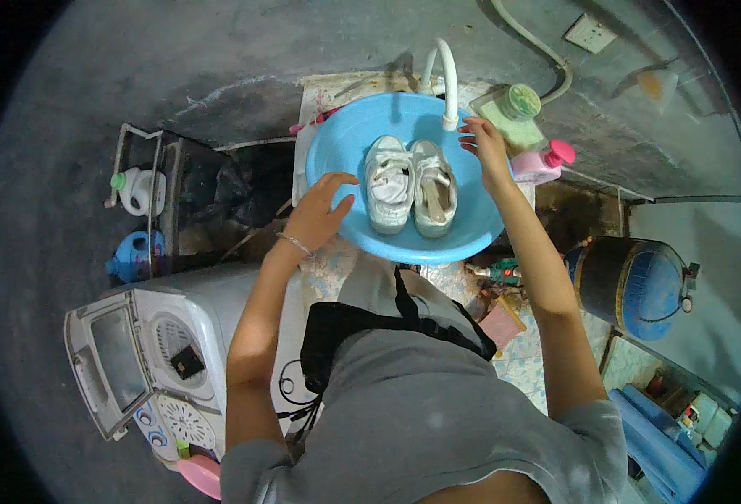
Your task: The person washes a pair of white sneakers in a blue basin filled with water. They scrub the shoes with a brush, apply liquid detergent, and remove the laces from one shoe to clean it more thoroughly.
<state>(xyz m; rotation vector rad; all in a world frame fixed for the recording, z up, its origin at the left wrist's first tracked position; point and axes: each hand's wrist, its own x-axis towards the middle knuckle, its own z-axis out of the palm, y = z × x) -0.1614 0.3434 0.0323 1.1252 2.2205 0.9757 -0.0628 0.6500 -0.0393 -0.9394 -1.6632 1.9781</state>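
A pair of white shoes lies side by side in a blue basin [349,126], the left shoe [389,185] close against the right shoe [434,189]. Both have their openings facing up. Over the left rim of the basin is my left hand [320,206], fingers apart and nothing in them; whether it touches the rim I cannot tell. My right hand [488,151] is at the right rim, fingers spread and empty, near the white curved faucet [448,80] that arches over the basin's far side.
Right of the basin stand a pink pump bottle [543,164] and a green-lidded tub [520,102]. A washing machine [219,311] with its lid raised is at lower left, below detergent jugs [139,191] on a rack. A dark and blue cylinder [631,286] stands at the right.
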